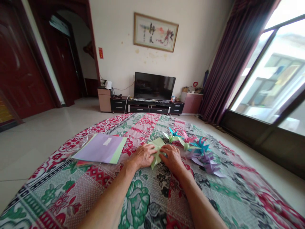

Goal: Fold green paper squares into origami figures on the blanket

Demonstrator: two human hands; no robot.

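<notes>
A light green sheet of paper (157, 149), partly folded, lies flat on the flowered tablecloth (147, 194). My left hand (143, 156) presses on its left side with the fingers bent. On its right side rests my right hand (172, 157), fingertips pinching a fold. Both hands touch the paper and each other's reach across it. To the right of my right hand lie several finished folded paper flowers (199, 149) in green, pink, teal and purple.
A stack of coloured paper sheets (101, 149), purple on top, in a clear wrapper lies left of my hands. Beyond the table are tiled floor, a television (154, 86) on a low cabinet, dark wooden doors at left and a curtained window at right.
</notes>
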